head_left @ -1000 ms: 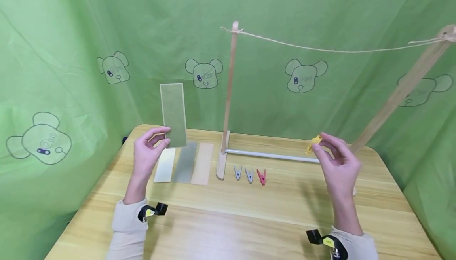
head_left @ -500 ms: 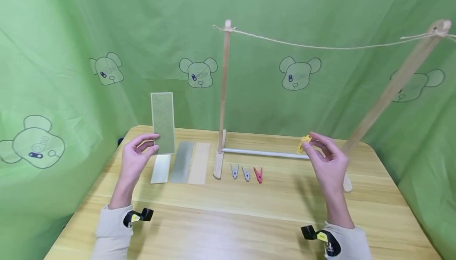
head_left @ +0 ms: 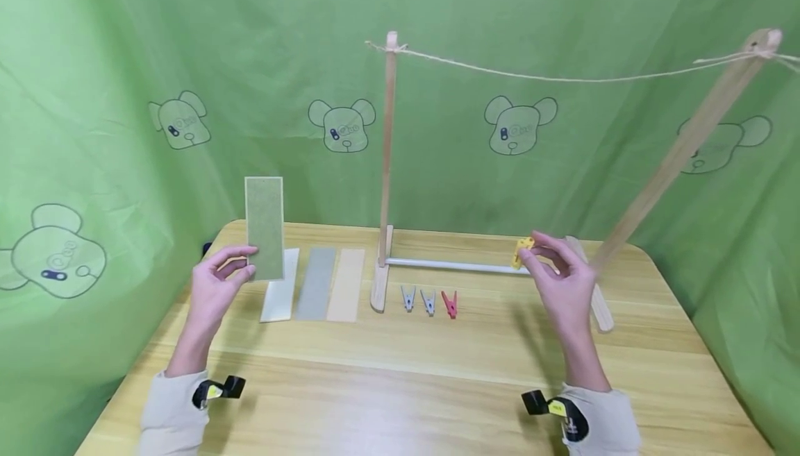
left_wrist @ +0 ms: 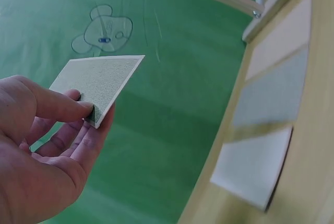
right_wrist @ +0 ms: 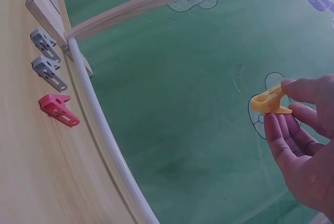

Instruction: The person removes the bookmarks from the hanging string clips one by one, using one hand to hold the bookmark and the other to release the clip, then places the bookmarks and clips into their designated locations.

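Observation:
My left hand (head_left: 215,282) pinches the lower left edge of a green rectangular card (head_left: 265,227) with a pale border, held upright above the table's left side. In the left wrist view the thumb presses on the green card (left_wrist: 99,80) near one corner. My right hand (head_left: 565,282) holds a yellow clothespin (head_left: 522,252) between thumb and fingers, in front of the rack's right side. Seen from the right wrist, the yellow clothespin (right_wrist: 270,99) points its closed end away from the fingertips. Two grey clothespins (head_left: 408,298) and a red clothespin (head_left: 450,305) lie in a row on the table.
A wooden rack (head_left: 387,150) carries a sagging string (head_left: 537,78) between its posts, with a white rod (head_left: 456,266) low down. Left of it lie a white card (head_left: 280,296), a grey card (head_left: 316,286) and a beige card (head_left: 346,286). Green curtains surround the table (head_left: 350,373).
My left hand has lowered the green card and moved it left in the head view. My right hand, with the yellow clothespin, has shifted slightly left. The whole scene has drifted a little left too.

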Action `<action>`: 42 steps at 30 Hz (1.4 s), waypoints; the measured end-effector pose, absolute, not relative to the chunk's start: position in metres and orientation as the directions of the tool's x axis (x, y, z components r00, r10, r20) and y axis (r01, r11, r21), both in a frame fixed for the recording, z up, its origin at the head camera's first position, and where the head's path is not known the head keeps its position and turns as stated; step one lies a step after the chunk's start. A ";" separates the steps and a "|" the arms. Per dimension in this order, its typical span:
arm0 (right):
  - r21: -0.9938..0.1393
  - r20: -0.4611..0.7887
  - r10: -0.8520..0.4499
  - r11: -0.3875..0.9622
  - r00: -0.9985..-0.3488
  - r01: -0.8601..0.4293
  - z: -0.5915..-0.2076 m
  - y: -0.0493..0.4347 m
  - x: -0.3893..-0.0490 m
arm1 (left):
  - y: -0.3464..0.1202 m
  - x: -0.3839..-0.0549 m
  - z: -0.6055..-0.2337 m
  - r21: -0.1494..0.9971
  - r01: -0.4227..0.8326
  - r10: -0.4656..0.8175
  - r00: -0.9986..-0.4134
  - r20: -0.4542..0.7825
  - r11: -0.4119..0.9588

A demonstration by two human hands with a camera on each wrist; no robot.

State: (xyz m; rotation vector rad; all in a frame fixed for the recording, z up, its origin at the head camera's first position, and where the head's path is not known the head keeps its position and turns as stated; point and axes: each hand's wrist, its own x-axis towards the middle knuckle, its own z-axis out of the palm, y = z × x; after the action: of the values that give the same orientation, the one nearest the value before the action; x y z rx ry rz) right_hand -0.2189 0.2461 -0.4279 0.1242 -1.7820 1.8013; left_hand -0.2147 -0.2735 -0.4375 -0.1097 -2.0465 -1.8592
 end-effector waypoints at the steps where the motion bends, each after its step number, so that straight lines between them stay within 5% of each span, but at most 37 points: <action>1: -0.883 0.460 0.341 0.082 -0.820 -0.461 -0.429 0.246 -0.219 | -0.276 -0.214 -0.439 0.946 0.296 -0.191 -0.929 0.317 0.130; 42: -0.873 0.195 0.124 0.474 -0.973 -0.115 -0.460 0.248 -0.227 | -0.321 -0.200 -0.479 0.956 -0.001 -0.217 -0.974 0.065 0.294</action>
State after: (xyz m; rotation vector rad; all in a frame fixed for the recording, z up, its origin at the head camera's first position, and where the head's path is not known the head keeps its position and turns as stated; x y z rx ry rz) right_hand -0.2271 0.2478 -0.4604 -0.0076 -2.4905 1.5024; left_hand -0.2002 -0.3205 -0.4794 0.2033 -2.3742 -1.7532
